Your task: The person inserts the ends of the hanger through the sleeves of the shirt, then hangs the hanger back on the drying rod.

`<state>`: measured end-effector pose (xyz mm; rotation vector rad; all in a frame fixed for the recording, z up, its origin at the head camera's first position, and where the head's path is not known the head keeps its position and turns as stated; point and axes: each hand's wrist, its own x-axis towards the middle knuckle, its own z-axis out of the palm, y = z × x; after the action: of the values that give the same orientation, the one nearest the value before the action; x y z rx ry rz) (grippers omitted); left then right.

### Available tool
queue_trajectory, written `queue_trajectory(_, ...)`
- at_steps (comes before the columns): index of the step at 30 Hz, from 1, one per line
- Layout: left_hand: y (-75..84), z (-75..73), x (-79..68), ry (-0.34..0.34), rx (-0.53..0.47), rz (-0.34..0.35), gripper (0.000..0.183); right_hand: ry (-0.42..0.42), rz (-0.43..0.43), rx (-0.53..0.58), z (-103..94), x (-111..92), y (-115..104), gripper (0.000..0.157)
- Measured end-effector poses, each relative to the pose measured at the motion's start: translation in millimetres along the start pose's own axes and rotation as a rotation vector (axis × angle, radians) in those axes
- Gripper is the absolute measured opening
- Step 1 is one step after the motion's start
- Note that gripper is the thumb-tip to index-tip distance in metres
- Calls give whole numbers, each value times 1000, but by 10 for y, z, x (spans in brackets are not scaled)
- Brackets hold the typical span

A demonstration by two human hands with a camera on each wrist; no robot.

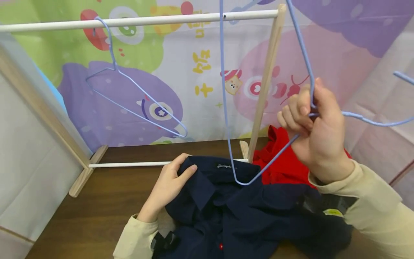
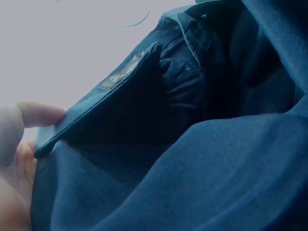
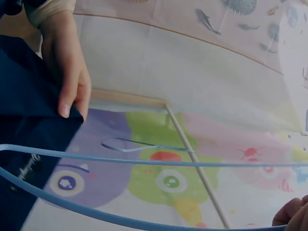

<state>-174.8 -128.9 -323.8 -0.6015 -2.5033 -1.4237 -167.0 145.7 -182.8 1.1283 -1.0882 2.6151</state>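
Note:
My left hand (image 1: pixel 171 183) pinches the collar of a dark navy shirt (image 1: pixel 245 216), thumb on the inside near the neck label. In the left wrist view the thumb presses the collar edge (image 2: pixel 86 108), and the shirt's neck gapes beside it. My right hand (image 1: pixel 313 126) grips a light blue wire hanger (image 1: pixel 226 108) near its neck, with the hook pointing off to the right. The hanger's rounded lower corner overlaps the shirt's neck opening in the head view. In the right wrist view, the hanger (image 3: pixel 144 161) spans the frame in front of the shirt (image 3: pixel 29 110).
A rack with a white rail (image 1: pixel 178 21) and wooden legs (image 1: pixel 265 82) stands behind the shirt. Another blue hanger (image 1: pixel 136 86) hangs from its left part. Red cloth (image 1: pixel 281 158) lies on the brown table (image 1: pixel 77 223) at the right. A cartoon-printed sheet (image 1: pixel 200 122) forms the backdrop.

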Motion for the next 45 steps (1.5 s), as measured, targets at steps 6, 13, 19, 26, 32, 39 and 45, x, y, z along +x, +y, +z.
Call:
queue_trajectory(6,20,-16,12,24,-15,33,15,0,-49,-104,-41,8,237,46)
queue_trajectory(13,80,-52,-17,52,-59,72,14,-68,-81,-274,-117,-74,451,38)
queue_trajectory(19,161,-78,-14,61,-165,88,15,-123,-88,-354,-138,-97,473,33)
queue_trajectory(26,203,-76,-12,93,-278,128,11,-216,-147,-245,-113,-39,474,30)
queue_trajectory(32,204,-73,-5,148,-216,185,11,-269,-151,-180,-82,-49,560,29)
queue_trajectory(39,225,-113,-27,238,-330,212,12,-371,-97,-444,-155,-137,643,43)
queue_trajectory(45,248,-147,-44,292,-441,298,13,-352,-47,-597,-192,-181,626,43)
